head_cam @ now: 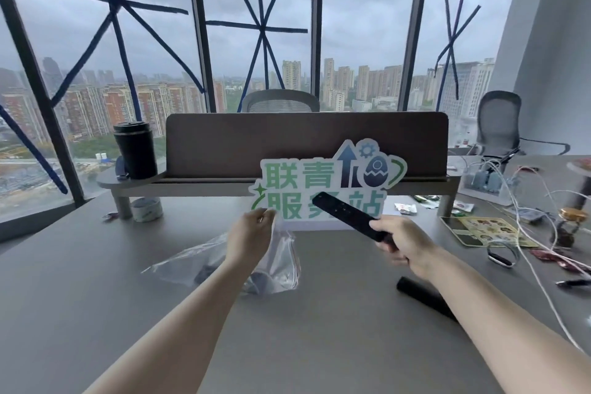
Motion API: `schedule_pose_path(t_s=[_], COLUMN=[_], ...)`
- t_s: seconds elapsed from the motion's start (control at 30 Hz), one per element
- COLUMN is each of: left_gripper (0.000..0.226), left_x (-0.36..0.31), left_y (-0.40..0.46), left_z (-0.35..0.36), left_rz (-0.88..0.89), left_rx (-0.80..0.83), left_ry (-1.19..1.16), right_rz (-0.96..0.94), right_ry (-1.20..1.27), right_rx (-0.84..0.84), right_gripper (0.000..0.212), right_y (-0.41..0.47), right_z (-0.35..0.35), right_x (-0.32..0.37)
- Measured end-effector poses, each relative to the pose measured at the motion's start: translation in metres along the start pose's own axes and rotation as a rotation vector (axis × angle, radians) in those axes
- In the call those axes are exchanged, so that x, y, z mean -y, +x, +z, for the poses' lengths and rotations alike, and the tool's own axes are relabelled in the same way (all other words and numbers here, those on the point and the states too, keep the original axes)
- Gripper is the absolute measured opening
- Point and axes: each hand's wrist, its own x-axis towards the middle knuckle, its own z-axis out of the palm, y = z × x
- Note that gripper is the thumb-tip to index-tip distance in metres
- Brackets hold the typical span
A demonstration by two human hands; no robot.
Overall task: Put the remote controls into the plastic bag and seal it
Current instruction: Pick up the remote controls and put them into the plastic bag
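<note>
Head view: the left hand point(251, 238) pinches the top edge of the plastic bag point(275, 265), lifting it off the grey counter point(96, 297). At its 3 o'clock, the right hand point(399, 241) is closed around a black remote point(345, 217) pointing to 10 o'clock. Another remote point(422, 296) lies on the counter under the right forearm.

Left hand point(252, 233) pinches the bag point(278, 262) mouth up; right hand point(401, 241) grips a remote point(347, 219). Another remote point(419, 296) lies under the right forearm.
</note>
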Motion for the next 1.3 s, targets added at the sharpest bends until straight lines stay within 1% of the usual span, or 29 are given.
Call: schedule_pose_path(t_s=[0.07,0.17,0.27,0.37,0.4,0.43,0.5,0.57,0.63,0.67,0.73,0.77,0.83,0.9,1.0,1.03,1.07,1.1,1.17,1.2,1.27,1.3], left_gripper=[0.038,0.033,0.032,0.029,0.027,0.025,0.028,0.035,0.038,0.033,0.016,0.019,0.028,0.033,0.035,0.035,0.034,0.034,0.032,0.029,0.025,0.025], left_x=[-0.017,-0.03,-0.035,-0.034,-0.032,-0.028,-0.019,-0.007,0.003,0.006,0.011,0.013,0.016,0.016,0.016,0.017,0.016,0.016,0.015,0.013,0.01,0.009], left_y=[-0.001,-0.009,-0.025,-0.04,-0.044,-0.047,-0.053,-0.06,-0.069,-0.073,-0.082,-0.085,-0.091,-0.094,-0.098,-0.098,-0.098,-0.099,-0.096,-0.094,-0.089,-0.087], left_z=[0.014,0.031,0.044,0.05,0.049,0.047,0.041,0.037,0.036,0.037,0.037,0.038,0.039,0.04,0.04,0.039,0.038,0.036,0.031,0.029,0.023,0.021], left_rz=[0.013,0.026,0.046,0.045,0.038,0.029,0.016,-0.014,-0.024,-0.015,-0.007,-0.008,0.007,0.021,0.032,0.034,0.037,0.032,0.017,0.009,-0.014,-0.023], left_rx=[0.017,0.07,0.116,0.125,0.125,0.125,0.116,0.105,0.102,0.101,0.096,0.099,0.113,0.114,0.117,0.116,0.115,0.115,0.108,0.101,0.081,0.073], left_ry=[-0.028,-0.057,-0.051,-0.044,-0.04,-0.031,0.001,0.023,0.064,0.079,0.092,0.102,0.127,0.148,0.154,0.161,0.162,0.158,0.129,0.108,0.062,0.048], right_rz=[0.004,0.07,0.11,0.041,0.026,0.018,0.009,0.007,0.101,0.158,0.291,0.354,0.448,0.478,0.371,0.34,0.321,0.3,0.232,0.197,0.124,0.098], right_ry=[-0.021,-0.165,-0.266,-0.332,-0.35,-0.375,-0.428,-0.597,-0.834,-0.929,-1.038,-1.061,-1.081,-1.133,-1.297,-1.289,-1.223,-1.085,-0.714,-0.552,-0.376,-0.36], right_rx=[0.054,0.122,0.159,0.214,0.199,0.144,-0.016,-0.167,-0.26,-0.287,-0.3,-0.284,-0.245,-0.24,-0.293,-0.302,-0.283,-0.24,-0.11,-0.042,0.121,0.204], right_gripper=[0.008,0.004,0.014,0.026,0.029,0.027,0.02,0.023,0.017,0.015,0.032,0.041,0.049,0.047,0.038,0.036,0.033,0.026,0.012,0.014,0.015,0.015], right_y=[-0.023,-0.044,-0.045,-0.041,-0.04,-0.04,-0.038,-0.033,-0.031,-0.032,-0.034,-0.034,-0.033,-0.032,-0.032,-0.033,-0.034,-0.037,-0.044,-0.049,-0.063,-0.07], right_z=[-0.015,-0.023,-0.006,0.022,0.028,0.03,0.021,0.0,-0.024,-0.034,-0.048,-0.052,-0.057,-0.057,-0.054,-0.052,-0.051,-0.049,-0.045,-0.044,-0.04,-0.036], right_x=[0.008,0.013,0.005,-0.003,-0.004,-0.004,-0.01,-0.027,-0.048,-0.059,-0.079,-0.089,-0.105,-0.115,-0.117,-0.115,-0.116,-0.114,-0.108,-0.1,-0.073,-0.058])
